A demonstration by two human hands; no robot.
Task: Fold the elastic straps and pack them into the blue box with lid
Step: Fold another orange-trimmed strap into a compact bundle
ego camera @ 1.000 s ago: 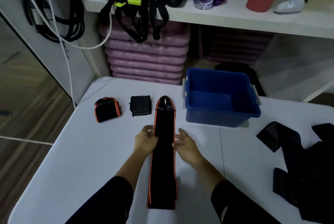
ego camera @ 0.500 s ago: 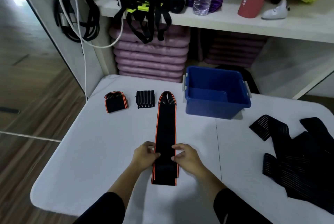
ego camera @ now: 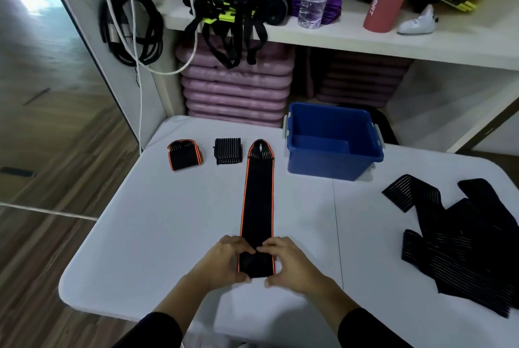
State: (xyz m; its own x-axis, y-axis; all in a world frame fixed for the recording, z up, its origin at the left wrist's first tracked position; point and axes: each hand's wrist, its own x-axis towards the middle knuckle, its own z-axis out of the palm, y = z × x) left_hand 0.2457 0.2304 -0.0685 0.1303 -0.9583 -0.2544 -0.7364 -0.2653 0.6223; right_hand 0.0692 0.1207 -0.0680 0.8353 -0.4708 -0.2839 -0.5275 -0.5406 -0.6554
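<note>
White and broad, the tabletop (ego camera: 168, 221) is carrying the whole job. It is standing in front of a shelf (ego camera: 365, 41) that is holding bottles and sports gear above stacks of purple mats (ego camera: 236, 89). An orange-edged strap (ego camera: 257, 201) is lying flat down the middle, running from just beside the blue box (ego camera: 331, 165) toward the person.

Its near end is doubled over, and both hands are taking it there. The left hand (ego camera: 224, 260) is gripping the left edge of the fold and the right hand (ego camera: 292, 263) the right edge, with fingers curled over the top and thumbs against the near edge.

The blue box is sitting open at the far side; no strap is showing inside it and no lid is in view. Left of the strap's far tip, an orange-trimmed bundle (ego camera: 184, 154) and a black ribbed bundle (ego camera: 228, 151) are sitting folded, near each other but apart. To the right, a heap of black straps (ego camera: 463, 249) is sprawling unfolded.

The strap is looking soft, light and springy, so the fold is likely wanting to open once pressure lifts. Holding both edges of the fold, with fingers across the width, is probably serving best, since pinching one edge alone would be letting it skew. The ribbed, tapered far tip is looking stiffer and may be making the last fold bulkier.
</note>
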